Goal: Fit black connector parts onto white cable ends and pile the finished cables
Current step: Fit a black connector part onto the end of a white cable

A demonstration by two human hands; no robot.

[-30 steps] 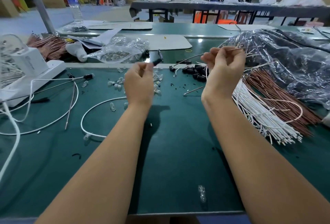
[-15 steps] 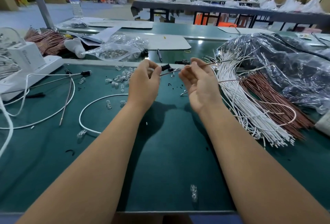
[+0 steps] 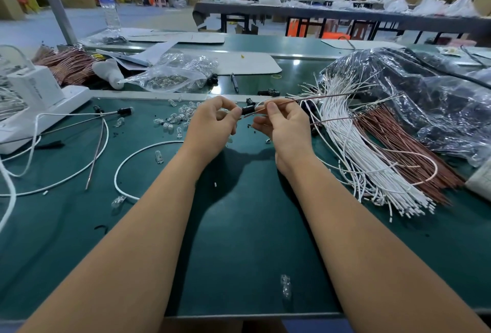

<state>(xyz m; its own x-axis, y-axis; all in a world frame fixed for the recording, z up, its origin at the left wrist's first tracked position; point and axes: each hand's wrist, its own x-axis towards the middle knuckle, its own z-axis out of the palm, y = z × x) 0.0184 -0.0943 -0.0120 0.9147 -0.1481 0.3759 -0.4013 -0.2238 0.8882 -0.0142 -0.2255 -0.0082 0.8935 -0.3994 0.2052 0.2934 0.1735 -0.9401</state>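
The black connector sits between our two hands, held up over the green table near its far edge. Our left hand pinches it between thumb and curled fingers, and the connector's right end touches the wires that our right hand pinches just beside it. From that right hand a thin brown wire and a white cable run off to the right, above the bundles. We cannot tell whether the wire ends are already inside the connector.

To the right, a thick bundle of white cables lies on the table, fanned toward us, with a bundle of brown wires just beside it and partly under a crumpled plastic sheet. A few more black connectors lie near the far edge. Small clear bulbs are scattered left of our left hand, and one more lies near the table's front edge. Further left, a loose white cable curves across the table, and a cable with a black connector on its end lies near a white box.
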